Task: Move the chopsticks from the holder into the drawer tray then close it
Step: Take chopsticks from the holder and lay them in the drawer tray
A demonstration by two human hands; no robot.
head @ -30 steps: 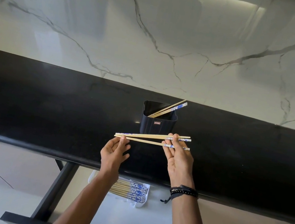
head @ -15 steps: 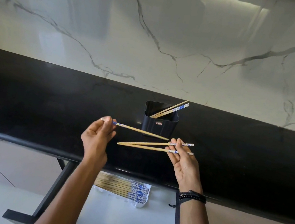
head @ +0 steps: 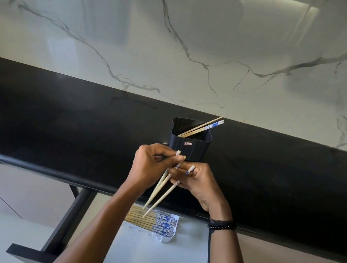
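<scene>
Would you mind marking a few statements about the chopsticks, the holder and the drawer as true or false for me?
1. The black holder still has chopsticks in it. True.
2. The drawer is shut. False: it stands open below the counter edge.
3. Both hands grip chopsticks: the left hand and the right hand. True.
4. The white tray in the drawer is empty. False: a row of chopsticks lies in it.
5. The held chopsticks lie level with the counter. False: they slant down, with their tips toward the tray.
</scene>
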